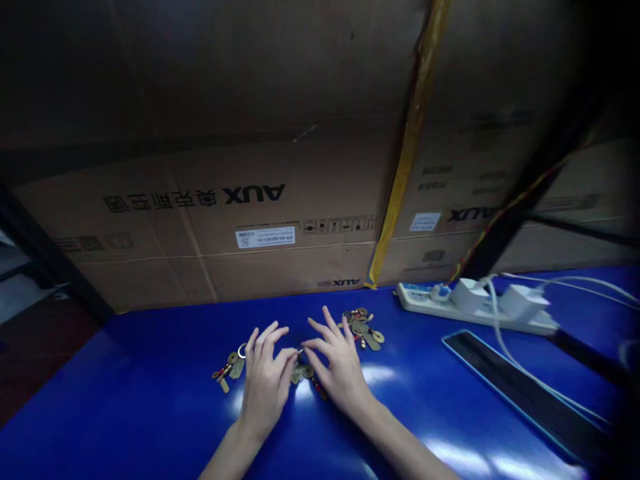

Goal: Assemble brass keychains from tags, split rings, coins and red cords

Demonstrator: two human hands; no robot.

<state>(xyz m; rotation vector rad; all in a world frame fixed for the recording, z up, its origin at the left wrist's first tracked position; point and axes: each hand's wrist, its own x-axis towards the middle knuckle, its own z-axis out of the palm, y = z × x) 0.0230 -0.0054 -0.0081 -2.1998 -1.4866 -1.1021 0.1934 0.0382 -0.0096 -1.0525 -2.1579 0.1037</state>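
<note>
My left hand (pixel 266 375) and my right hand (pixel 341 365) meet over the blue table, thumbs and forefingers pinched on a small metal key ring (pixel 301 351). The other fingers of both hands are raised and spread. Below the ring hang or lie metal charms (pixel 301 373) with a red cord, partly hidden by my hands. Left of my left hand lies another keychain (pixel 235 367) with a silver ring, flat charms and red cord. Beyond my right hand is a small pile of similar brass-coloured keychains (pixel 364 328).
A white power strip (pixel 425 303) with plugged-in chargers and cables lies at the back right. In front of it rests a dark phone-like device (pixel 520 390) with a light blue edge. Large cardboard boxes (pixel 200 240) stand along the blue table's (pixel 165 393) back edge.
</note>
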